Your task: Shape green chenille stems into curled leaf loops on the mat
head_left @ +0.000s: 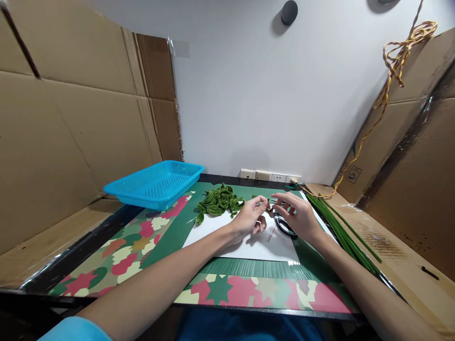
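My left hand [251, 217] pinches a small dark green piece of pipe cleaner [268, 204] between thumb and forefinger, over a white sheet [234, 246]. Just to its right, my right hand [296, 210] has its fingers apart, with thumb and forefinger close to the piece. Black-handled scissors [284, 226] lie on the sheet, partly hidden under the right hand. Beyond and left of my left hand is a pile of fuzzy green pipe-cleaner leaves [220, 199], bent into loops. A short red line [272, 234] shows on the sheet below the hands.
A blue perforated basket [159, 182] stands at the back left. Long green pipe-cleaner stems [341, 232] lie along the right side. Cardboard panels [88, 90] wall both sides. A yellow twisted cord [362, 142] hangs at right, near wall sockets [263, 175].
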`<control>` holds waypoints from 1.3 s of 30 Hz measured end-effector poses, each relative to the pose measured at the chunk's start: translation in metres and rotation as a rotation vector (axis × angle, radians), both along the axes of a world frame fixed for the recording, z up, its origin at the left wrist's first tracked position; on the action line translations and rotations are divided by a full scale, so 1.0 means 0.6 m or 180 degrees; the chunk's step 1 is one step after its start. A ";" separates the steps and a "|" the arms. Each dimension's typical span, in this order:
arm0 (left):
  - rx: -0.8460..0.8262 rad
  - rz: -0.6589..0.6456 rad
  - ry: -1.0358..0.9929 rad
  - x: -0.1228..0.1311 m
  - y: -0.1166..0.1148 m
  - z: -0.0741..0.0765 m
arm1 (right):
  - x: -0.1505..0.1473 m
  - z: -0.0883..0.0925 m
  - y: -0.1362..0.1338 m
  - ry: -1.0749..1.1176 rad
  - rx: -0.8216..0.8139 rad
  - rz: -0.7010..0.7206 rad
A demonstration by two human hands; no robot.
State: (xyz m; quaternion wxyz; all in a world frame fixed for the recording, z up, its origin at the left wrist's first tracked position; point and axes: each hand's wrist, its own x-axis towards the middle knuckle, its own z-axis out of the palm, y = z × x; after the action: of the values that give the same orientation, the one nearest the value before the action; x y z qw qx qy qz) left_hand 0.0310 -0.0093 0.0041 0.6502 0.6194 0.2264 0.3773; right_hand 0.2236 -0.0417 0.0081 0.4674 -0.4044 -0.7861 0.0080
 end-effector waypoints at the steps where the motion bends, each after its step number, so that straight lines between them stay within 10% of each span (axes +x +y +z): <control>1: 0.0006 -0.0061 0.0008 0.000 -0.001 -0.002 | 0.001 -0.001 0.001 0.0013 -0.0055 0.0039; 39: -0.0077 0.0170 0.0054 0.000 -0.009 0.009 | -0.010 0.012 -0.002 0.1338 -0.1524 0.0940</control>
State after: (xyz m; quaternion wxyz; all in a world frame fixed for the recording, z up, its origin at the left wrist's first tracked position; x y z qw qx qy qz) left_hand 0.0307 -0.0149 0.0097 0.6454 0.6084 0.2529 0.3864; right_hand 0.2174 -0.0428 0.0152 0.5047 -0.3739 -0.6986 0.3428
